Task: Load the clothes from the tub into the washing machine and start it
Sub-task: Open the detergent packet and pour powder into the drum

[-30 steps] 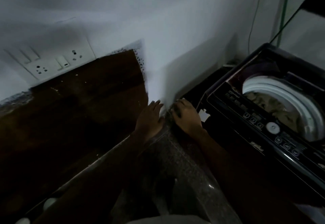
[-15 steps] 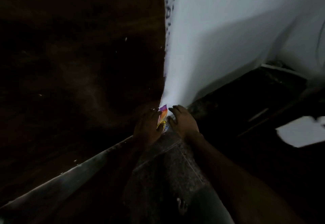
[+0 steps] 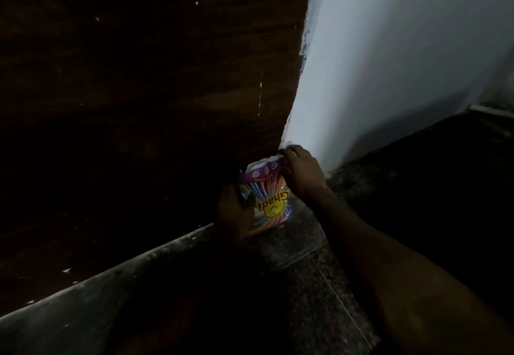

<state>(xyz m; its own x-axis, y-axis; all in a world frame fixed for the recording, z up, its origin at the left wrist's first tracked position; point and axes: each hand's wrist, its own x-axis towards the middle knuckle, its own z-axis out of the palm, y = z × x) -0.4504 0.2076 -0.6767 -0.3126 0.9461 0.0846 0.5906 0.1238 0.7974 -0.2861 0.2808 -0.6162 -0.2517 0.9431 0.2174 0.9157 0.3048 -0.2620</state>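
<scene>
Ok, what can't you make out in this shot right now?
Packet top: head view, the right hand pinches it, so I cannot tell whether it is open or sealed.
Left hand: head view, it grips the packet's side, but shadow hides most of its fingers.
Small print on the packet: too small and dim to read.
Washer and tub: outside the frame.

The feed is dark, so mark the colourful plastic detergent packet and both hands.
colourful plastic detergent packet (image 3: 271, 204): head view, printed front face.
left hand (image 3: 233, 215): head view, back of the hand.
right hand (image 3: 303, 173): head view, back of the hand.
</scene>
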